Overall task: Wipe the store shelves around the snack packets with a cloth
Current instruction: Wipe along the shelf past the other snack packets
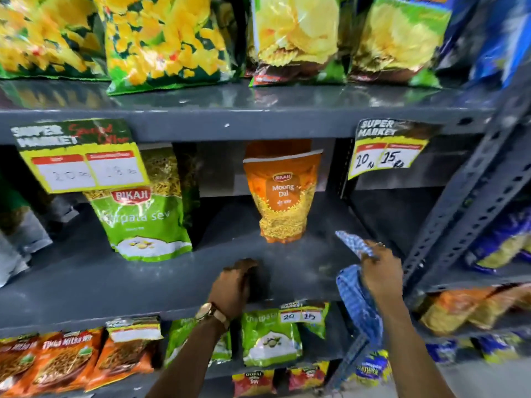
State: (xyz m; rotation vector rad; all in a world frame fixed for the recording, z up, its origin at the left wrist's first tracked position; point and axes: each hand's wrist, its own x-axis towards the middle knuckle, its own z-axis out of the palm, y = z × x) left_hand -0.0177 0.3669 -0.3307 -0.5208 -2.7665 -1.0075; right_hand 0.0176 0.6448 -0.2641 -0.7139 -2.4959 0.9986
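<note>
Middle shelf [143, 285], grey metal, mostly bare in front of the orange packet [283, 196]. The cloth [357, 300], blue checked, sits right of that packet and nearer the camera, bunched in the right hand [380, 271], whose fingers are closed round it; one corner sticks up and back toward the shelf's rear, the rest hangs straight down past the front lip, so its long axis runs roughly vertical. The left hand [235, 285] rests on the shelf just below the orange packet, fingers curled, blurred; whether it grips anything I cannot tell. The green packet [146, 216] stands left of the orange one, well apart. Judgement: the open surface lies left of the cloth, so the right hand is the one placed to sweep leftward.
</note>
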